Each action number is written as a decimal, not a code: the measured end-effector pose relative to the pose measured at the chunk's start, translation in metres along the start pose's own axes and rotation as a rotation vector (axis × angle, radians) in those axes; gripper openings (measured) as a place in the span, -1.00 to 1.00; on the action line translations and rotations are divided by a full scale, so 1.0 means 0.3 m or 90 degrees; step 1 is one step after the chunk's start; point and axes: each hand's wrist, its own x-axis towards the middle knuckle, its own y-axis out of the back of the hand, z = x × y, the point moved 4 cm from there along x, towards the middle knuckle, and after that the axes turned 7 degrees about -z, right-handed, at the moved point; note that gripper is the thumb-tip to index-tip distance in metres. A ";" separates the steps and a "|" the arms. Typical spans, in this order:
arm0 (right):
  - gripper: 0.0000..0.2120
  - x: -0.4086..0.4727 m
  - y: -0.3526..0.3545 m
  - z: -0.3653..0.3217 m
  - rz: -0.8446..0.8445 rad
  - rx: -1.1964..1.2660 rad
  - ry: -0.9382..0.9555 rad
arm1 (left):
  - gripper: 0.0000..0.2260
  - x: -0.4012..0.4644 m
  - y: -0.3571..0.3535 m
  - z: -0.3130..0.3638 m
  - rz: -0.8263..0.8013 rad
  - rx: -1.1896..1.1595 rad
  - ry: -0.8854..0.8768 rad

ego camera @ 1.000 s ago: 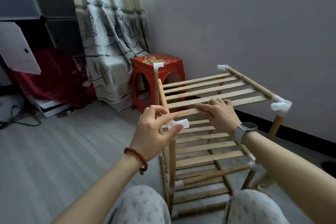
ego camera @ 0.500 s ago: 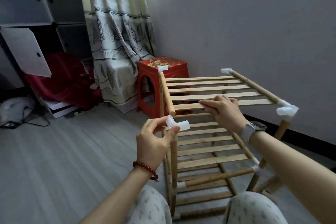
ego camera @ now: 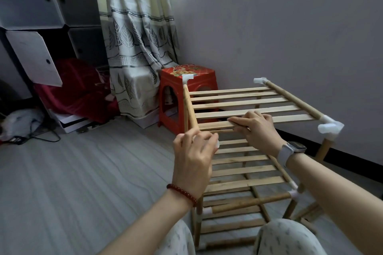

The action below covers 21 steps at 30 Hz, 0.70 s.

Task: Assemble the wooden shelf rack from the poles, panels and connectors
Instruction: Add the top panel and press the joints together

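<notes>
Up top, left hand [ego camera: 192,163] round connector [ego camera: 215,143]; right hand [ego camera: 257,130] on panel [ego camera: 244,107]

The rack [ego camera: 244,107] is pale matt wood with white plastic connectors [ego camera: 330,127]; the stool [ego camera: 187,87] glossy red plastic; the curtain [ego camera: 136,43] printed cloth.
</notes>
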 end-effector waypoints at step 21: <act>-0.73 -0.018 0.015 0.012 -0.006 0.026 -0.006 | -0.76 0.013 -0.059 -0.059 -0.082 -0.083 -0.132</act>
